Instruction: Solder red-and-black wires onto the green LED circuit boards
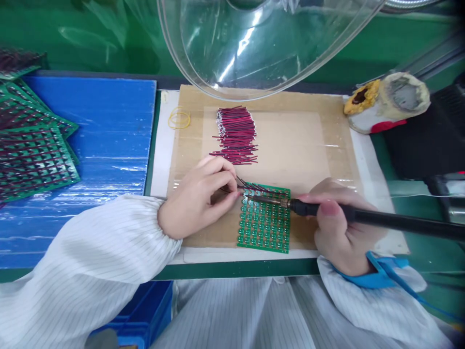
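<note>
A green circuit board (264, 223) with rows of small pads lies on the brown cardboard (308, 104). Several dark red and black wires run along its top rows. My left hand (207, 194) pinches a thin wire (227, 190) at the board's upper left corner. My right hand (341, 223) is wrapped round a soldering iron (312, 208), whose metal tip reaches left across the board to near my left fingertips. Whether the tip touches a pad cannot be made out. Just above my left hand lies a bundle of short red and black wires (238, 133) with bare ends.
Wired circuit boards (36, 160) are stacked on a blue board (116, 145) at left. A yellow rubber band (179, 118) lies near the cardboard's corner. A clear curved shield (254, 53) hangs over the back. At right stand a tip-cleaning pot (385, 104) and a black box (428, 131).
</note>
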`<act>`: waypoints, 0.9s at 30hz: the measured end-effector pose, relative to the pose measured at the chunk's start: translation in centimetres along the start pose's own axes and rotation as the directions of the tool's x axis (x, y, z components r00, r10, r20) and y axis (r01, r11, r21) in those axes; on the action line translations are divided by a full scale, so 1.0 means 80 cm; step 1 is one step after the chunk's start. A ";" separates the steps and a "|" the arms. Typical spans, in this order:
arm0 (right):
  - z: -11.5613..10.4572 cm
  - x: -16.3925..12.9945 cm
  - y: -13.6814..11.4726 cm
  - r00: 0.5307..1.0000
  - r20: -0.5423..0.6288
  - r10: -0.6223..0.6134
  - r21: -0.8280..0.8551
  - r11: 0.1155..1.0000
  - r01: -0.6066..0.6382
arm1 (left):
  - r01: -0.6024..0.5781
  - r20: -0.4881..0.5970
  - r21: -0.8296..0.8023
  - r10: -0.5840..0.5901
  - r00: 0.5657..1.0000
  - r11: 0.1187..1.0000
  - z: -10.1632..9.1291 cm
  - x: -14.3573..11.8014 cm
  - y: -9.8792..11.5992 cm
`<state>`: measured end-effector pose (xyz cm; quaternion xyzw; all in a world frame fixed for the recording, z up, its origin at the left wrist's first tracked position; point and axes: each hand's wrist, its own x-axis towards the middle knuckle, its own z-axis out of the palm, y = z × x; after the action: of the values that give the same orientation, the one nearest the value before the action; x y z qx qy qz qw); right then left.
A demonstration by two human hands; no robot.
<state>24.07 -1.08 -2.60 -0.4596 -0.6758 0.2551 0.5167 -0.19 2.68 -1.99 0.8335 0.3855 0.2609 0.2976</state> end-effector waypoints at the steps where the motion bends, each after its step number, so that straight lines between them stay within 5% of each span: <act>1: 0.000 0.000 0.000 1.000 -0.020 0.006 -0.006 1.000 -0.006 | 0.001 -0.001 0.000 -0.001 1.000 1.000 0.000 0.000 0.000; 14: -0.002 0.002 0.001 0.998 0.057 0.024 -0.034 0.999 -0.022 | 0.021 -0.020 0.002 -0.020 1.000 1.000 0.002 0.001 0.003; 18: 0.004 0.005 0.001 0.997 -0.078 0.015 0.012 1.000 -0.015 | 0.037 -0.010 -0.003 -0.037 0.999 0.999 0.002 0.001 0.003; 22: 0.004 0.011 0.006 0.913 -0.391 0.115 0.142 0.988 -0.064 | 0.052 -0.014 -0.016 -0.052 0.999 0.999 0.005 0.000 0.001; 27: -0.032 0.020 0.014 0.768 -0.484 0.419 0.354 0.897 -0.265 | 0.087 0.006 -0.013 -0.087 0.996 0.996 0.004 -0.005 0.003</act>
<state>26.77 0.48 -1.91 -0.5559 -0.3623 0.2911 0.6892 -0.13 2.14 -2.15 0.8147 0.4187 0.2479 0.3155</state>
